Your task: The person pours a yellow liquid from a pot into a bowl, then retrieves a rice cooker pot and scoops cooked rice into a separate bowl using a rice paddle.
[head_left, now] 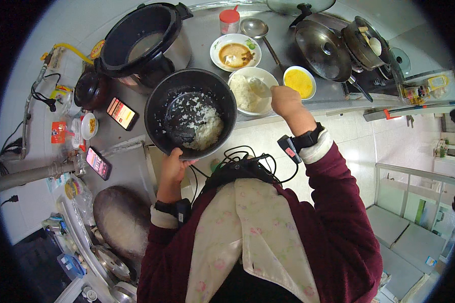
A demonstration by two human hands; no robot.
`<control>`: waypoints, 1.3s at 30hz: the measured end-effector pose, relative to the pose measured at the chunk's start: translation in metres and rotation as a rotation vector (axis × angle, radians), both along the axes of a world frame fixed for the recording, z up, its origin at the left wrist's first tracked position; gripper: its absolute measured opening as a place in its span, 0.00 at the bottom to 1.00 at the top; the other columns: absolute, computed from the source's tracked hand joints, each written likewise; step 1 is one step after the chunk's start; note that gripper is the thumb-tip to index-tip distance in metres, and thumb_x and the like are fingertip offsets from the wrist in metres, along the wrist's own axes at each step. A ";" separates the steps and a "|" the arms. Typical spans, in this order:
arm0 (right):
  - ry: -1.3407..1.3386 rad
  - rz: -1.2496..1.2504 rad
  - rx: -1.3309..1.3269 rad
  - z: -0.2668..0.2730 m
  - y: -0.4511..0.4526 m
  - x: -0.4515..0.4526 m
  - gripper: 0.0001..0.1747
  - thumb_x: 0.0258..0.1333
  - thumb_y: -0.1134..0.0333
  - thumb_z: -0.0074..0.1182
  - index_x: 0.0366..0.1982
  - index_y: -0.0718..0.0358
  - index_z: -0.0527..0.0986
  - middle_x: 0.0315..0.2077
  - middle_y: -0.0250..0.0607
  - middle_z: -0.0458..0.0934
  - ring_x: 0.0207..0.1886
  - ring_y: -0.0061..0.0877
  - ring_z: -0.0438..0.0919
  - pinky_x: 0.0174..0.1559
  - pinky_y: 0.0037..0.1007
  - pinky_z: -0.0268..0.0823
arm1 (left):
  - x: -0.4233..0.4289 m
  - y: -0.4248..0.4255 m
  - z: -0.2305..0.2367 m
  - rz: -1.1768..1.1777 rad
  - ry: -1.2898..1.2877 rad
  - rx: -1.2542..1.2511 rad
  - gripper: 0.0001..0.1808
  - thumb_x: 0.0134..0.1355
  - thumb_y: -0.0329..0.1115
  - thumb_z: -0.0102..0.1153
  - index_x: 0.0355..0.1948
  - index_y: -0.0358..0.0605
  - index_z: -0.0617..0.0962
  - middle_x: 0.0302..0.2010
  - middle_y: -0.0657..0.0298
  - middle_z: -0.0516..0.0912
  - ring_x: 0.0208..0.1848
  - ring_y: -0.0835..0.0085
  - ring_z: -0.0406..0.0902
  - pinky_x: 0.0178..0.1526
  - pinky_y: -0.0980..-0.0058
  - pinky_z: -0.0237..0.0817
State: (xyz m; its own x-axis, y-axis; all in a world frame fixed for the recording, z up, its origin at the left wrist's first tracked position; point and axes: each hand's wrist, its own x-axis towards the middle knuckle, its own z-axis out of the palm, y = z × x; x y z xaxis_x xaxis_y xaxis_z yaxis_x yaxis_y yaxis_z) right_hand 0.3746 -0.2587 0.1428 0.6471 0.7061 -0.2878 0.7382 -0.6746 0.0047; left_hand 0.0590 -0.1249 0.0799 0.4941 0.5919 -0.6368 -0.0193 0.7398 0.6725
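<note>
My left hand [172,166] grips the near rim of a black rice-cooker inner pot [170,113], which is tilted towards me. Cooked white rice [208,132] is heaped at the pot's lower right, with loose grains on its bottom and wall. To the right, my right hand [287,101] is closed on a pale scoop [260,89]; its handle is hidden in the fist. The scoop's head is inside a white bowl [263,110], against a mound of rice [243,92]. Beside this bowl stands a smaller white bowl of yellow liquid [298,82], probably beaten egg.
Behind are a plate with brown sauce [235,52], a metal ladle [254,28], a red-lidded jar [229,21] and a large cooker [140,45]. A lidded pan [324,51] sits right. Two phones [122,113] and a round wooden board [121,221] lie left. Cables [246,151] hang at my waist.
</note>
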 end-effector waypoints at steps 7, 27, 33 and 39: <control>-0.002 0.037 0.063 0.017 -0.003 -0.011 0.14 0.46 0.72 0.47 0.38 0.58 0.76 0.33 0.48 0.78 0.37 0.41 0.78 0.39 0.40 0.69 | -0.004 0.006 0.001 -0.125 0.002 0.010 0.22 0.54 0.27 0.43 0.52 0.38 0.67 0.49 0.53 0.74 0.45 0.58 0.76 0.40 0.60 0.73; -0.174 0.622 0.145 0.039 0.062 -0.081 0.14 0.47 0.71 0.47 0.39 0.59 0.75 0.27 0.42 0.80 0.31 0.33 0.79 0.34 0.35 0.70 | 0.005 0.006 0.023 -0.139 0.184 0.412 0.30 0.56 0.26 0.44 0.59 0.41 0.52 0.42 0.50 0.74 0.29 0.64 0.78 0.23 0.73 0.73; -0.298 0.609 -0.056 -0.002 0.110 -0.083 0.11 0.47 0.67 0.46 0.25 0.51 0.81 0.27 0.36 0.80 0.33 0.29 0.79 0.34 0.33 0.70 | 0.003 0.016 0.012 -0.310 0.253 0.487 0.40 0.52 0.25 0.42 0.63 0.41 0.39 0.45 0.43 0.70 0.31 0.61 0.78 0.23 0.73 0.73; -0.332 0.867 -0.042 0.003 0.116 -0.068 0.08 0.44 0.69 0.48 0.27 0.58 0.77 0.29 0.38 0.79 0.35 0.29 0.78 0.36 0.31 0.68 | 0.001 0.021 0.015 -0.208 0.169 0.445 0.35 0.51 0.23 0.41 0.60 0.40 0.45 0.41 0.44 0.71 0.29 0.56 0.78 0.21 0.68 0.74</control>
State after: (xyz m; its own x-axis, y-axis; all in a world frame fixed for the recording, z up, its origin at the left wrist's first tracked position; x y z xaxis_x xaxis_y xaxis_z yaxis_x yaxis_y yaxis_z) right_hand 0.3068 -0.1427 0.1454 -0.0483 0.9747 -0.2181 0.9407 0.1178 0.3182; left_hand 0.0602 -0.1042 0.0946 0.5420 0.7239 -0.4268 0.2340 0.3578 0.9040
